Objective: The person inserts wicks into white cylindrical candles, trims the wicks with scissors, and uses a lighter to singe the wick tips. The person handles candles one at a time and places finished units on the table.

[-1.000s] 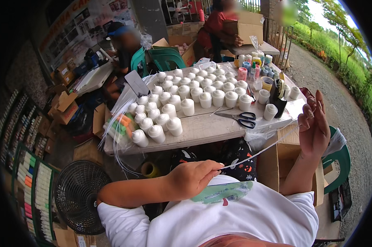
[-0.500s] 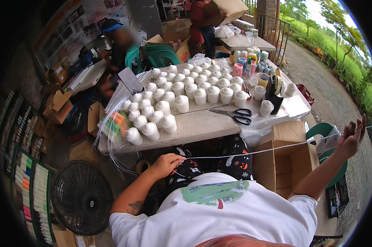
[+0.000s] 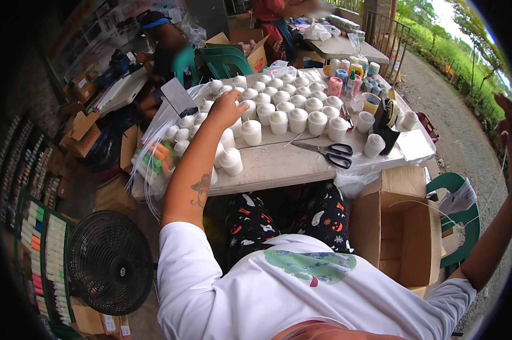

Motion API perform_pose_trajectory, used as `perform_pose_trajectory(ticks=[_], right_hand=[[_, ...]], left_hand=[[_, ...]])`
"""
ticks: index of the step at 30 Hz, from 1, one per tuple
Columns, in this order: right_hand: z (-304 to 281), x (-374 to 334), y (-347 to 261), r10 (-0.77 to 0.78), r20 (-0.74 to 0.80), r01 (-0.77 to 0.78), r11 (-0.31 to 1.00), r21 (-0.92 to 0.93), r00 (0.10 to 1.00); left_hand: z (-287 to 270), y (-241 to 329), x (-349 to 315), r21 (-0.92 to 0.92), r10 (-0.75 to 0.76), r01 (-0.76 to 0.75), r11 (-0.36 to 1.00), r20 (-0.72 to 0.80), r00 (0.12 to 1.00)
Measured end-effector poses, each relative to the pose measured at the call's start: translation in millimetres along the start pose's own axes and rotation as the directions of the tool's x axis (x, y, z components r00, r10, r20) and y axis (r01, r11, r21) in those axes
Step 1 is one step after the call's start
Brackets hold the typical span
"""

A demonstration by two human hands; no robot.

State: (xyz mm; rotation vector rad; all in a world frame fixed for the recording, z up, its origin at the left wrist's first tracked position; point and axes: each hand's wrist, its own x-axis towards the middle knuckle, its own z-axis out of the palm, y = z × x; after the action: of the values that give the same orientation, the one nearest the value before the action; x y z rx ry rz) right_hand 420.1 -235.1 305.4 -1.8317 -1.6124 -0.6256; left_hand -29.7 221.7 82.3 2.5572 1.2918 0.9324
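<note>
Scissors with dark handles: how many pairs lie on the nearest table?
1 pair of scissors: on the nearest table, in front of the white candles. Others may be hidden.

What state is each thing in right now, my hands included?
Left hand: over the white candles, grip unclear
Right hand: raised, white cord hanging from it
White candles: upright, grouped closely
White cord: slack
Scissors: lying on the table
Grey panel: propped, tilted
Near cardboard box: open
Fan: spinning or not, cannot tell
Tape dispenser: upright
</note>
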Motion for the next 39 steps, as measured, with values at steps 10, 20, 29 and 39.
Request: perform_pose_trajectory(ticks=[10,20,29,39], right_hand=[[272,-111,-129,-0.163,0.681,-0.581,0.405,0.706,0.714],[321,-133,-146,-0.031,0.537,-0.517,0.229,0.825,0.843],[305,-102,-145,0.172,0.513,-0.532,0.092,0.842,0.841],[349,-71,-187,0.336,0.34,-0.381,0.064,0.922,0.878]], left_hand=[[57,-27,69,0.404,-0.417,0.245,0.881,0.42,0.806],[45,-25,55,0.437,-0.244,0.079,0.896,0.335,0.91],[-29,91,-49,-0.272,0.354,-0.358,0.893,-0.064,0.933],[7,144,-159,-0.595,0.36,-0.303,0.744,-0.025,0.933]])
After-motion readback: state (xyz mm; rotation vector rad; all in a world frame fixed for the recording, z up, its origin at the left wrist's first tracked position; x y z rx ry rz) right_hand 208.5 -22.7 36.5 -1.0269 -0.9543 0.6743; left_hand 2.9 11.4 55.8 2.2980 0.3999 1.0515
